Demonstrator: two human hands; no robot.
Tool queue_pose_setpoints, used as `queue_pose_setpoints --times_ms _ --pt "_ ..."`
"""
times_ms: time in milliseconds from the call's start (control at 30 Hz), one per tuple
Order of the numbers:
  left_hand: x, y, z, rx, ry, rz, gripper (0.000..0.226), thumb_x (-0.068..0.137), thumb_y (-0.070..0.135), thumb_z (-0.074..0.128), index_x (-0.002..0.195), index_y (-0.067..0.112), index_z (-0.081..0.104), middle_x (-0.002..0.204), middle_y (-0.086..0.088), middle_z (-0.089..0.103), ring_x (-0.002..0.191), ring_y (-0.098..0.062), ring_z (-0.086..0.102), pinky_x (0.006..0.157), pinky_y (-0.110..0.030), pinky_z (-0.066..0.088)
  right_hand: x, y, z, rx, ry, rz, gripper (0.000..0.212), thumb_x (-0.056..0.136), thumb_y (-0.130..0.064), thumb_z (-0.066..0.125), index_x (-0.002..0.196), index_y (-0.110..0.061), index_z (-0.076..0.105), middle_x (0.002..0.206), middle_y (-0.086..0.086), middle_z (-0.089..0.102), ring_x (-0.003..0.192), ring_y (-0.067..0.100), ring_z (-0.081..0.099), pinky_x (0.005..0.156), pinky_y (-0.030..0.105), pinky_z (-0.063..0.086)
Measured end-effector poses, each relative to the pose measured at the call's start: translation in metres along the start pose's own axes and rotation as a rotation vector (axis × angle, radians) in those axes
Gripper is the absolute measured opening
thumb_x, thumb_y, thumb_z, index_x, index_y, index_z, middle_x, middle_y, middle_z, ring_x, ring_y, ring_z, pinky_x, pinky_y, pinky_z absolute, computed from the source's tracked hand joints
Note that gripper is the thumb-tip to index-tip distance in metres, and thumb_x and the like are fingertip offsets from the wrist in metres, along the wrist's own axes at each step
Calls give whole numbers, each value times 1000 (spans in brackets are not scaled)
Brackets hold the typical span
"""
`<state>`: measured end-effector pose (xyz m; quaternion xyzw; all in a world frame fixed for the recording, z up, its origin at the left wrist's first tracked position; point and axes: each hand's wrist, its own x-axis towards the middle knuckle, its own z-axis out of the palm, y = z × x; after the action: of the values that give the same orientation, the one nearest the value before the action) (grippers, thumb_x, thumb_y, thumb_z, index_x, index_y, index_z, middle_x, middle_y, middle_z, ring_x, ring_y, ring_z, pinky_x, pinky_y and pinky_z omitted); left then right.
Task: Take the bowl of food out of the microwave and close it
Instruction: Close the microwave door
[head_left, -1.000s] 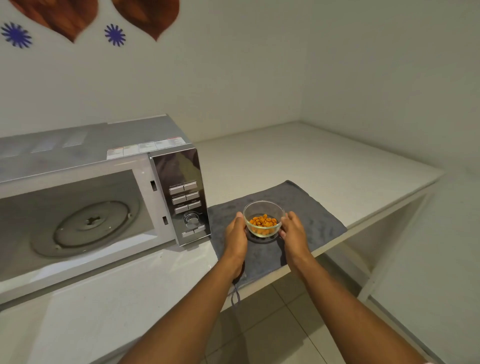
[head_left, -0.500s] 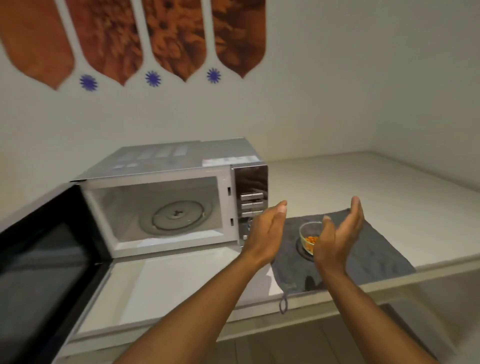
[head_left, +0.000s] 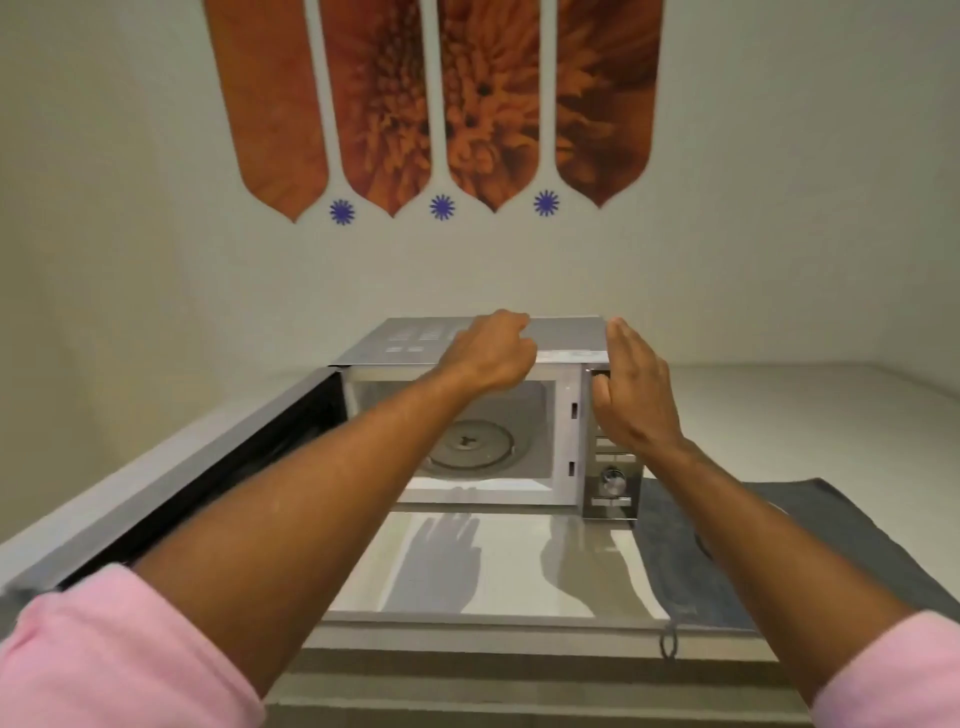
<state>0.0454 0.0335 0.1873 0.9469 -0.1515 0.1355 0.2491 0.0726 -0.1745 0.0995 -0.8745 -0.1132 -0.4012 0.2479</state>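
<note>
The silver microwave (head_left: 569, 332) stands open on the white counter, and its glass turntable (head_left: 470, 448) is bare. Its dark door (head_left: 208, 483) is swung out to the left. My left hand (head_left: 488, 358) hovers in front of the cavity's top edge with the fingers curled in, holding nothing. Held flat in front of the control panel (head_left: 613, 483) is my right hand (head_left: 634, 395), fingers straight and empty. The bowl of food is out of sight, behind my right forearm over the grey cloth (head_left: 857, 545).
The white counter (head_left: 519, 561) runs to the right along the wall and ends at a front edge near me. The open door takes up the left side. An orange flower decoration (head_left: 441, 104) hangs on the wall above.
Both hands have left the bowl on the cloth and risen up to the microwave front. The view has swung left and up, so the microwave is now centred.
</note>
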Motion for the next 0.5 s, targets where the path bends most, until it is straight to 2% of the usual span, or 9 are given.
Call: queue_pose_setpoints --times_ms 67,133,233,333,367,433,500 --pt "-2 -8 -23 60 10 -33 61 100 23 44 160 12 46 167 -15 47 152 -39 47 125 -49 40 0 2 7 -56 -27 -5 36 90 -22 41 124 -13 48 119 12 61 104 29 57 94 51 49" --pt "-7 -20 -47 97 16 -61 58 102 18 46 159 9 47 166 -16 49 150 -37 49 124 -48 42 -3 2 13 -131 -73 -3 25 91 -28 37 110 -16 48 105 10 62 92 27 56 89 47 48" --pt "-18 -45 -80 133 -23 -119 51 98 9 48 147 0 57 151 -18 61 141 -36 57 115 -44 49 -9 2 20 -202 -113 -13 33 93 -25 45 120 -8 53 115 16 63 103 31 56 99 50 45" --pt "-33 -78 -106 155 -44 -133 34 96 5 51 121 -1 72 122 -11 69 125 -30 65 100 -37 51 -8 -2 17 -235 -145 -7 38 92 -22 50 124 -2 54 120 20 63 110 35 55 103 53 43" --pt "-38 -89 -114 154 -43 -141 28 97 6 54 113 -1 74 117 -11 70 118 -29 67 98 -39 52 -7 -4 15 -246 -160 -1 38 92 -21 49 123 0 55 120 21 63 110 35 55 103 53 43" --pt "-48 -114 -127 177 -34 -165 28 99 11 60 112 -6 77 114 -12 74 114 -31 71 100 -44 56 -5 -7 11 -265 -184 2 38 92 -21 48 122 1 57 120 22 64 109 36 56 102 52 43" --pt "-61 -134 -138 219 -44 -207 21 98 12 61 102 -3 76 106 -11 70 107 -30 70 96 -44 55 -4 -8 9 -277 -195 3 36 93 -21 48 120 1 58 119 22 65 108 36 56 100 51 44"
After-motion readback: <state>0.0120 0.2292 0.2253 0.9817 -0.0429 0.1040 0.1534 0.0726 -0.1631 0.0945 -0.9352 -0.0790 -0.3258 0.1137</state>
